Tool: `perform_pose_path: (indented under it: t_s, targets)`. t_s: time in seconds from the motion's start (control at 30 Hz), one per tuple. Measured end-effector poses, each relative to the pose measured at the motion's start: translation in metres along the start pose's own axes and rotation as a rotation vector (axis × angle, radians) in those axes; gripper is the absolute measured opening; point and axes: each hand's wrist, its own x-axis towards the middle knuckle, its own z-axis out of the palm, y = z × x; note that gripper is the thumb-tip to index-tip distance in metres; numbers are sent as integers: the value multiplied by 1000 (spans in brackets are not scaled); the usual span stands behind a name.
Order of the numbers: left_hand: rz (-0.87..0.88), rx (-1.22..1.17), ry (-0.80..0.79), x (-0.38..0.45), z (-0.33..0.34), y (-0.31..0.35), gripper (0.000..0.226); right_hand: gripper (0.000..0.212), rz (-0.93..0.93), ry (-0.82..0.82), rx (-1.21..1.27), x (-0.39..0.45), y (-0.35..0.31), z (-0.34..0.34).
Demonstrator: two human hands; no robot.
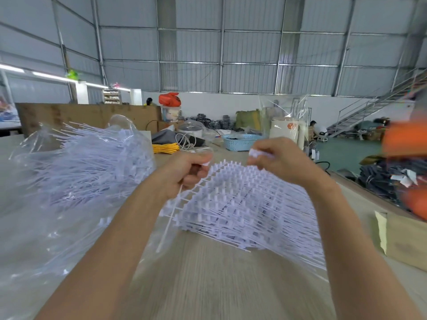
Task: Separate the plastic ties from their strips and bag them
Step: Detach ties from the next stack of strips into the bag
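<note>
A thick stack of white plastic ties on strips [242,204] lies fanned out on the wooden table [219,280] in front of me. My left hand [187,172] grips the left end of the top strip, and a bare white strip hangs down from that fist. My right hand [275,158] pinches a small bunch of tie heads above the stack's far right corner. A large clear plastic bag [69,172] full of loose white ties lies open to the left.
A cardboard box [402,239] sits at the table's right edge. At the far end are a blue basket [240,142], yellow cords [165,148], a clear upright bag [284,116] and assorted clutter. An orange blurred shape [406,144] is at the right edge.
</note>
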Motion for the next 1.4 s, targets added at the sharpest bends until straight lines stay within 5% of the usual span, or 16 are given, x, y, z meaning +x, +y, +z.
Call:
perform_pose_path:
  t_s: [0.13,0.27,0.47,0.53,0.7,0.9,1.07,1.4]
  targets:
    - [147,205,243,14,8,-19,19,37,-33,93,295,-2,-10,-11]
    - [110,89,178,22,24,-33,9,20,11,-58,356,7,-22,20]
    - [32,-204,-22,23,28,-32,35,38,72,-135,288,16,-18,56]
    - [27,-274,-64,25,26,-34,46,30,131,-110,280,17,-14,60]
    - [204,56,153,29,27,-47,31,20,135,-15,176,18,-7,71]
    - [408,152,223,30,23,-51,32,15,149,-18,121,20,-3,70]
    - [405,160,272,28,23,-50,34,28,158,-5,109,21,-2,69]
    - [417,231,342,24,23,-45,45,20,46,2,13,20,-8,73]
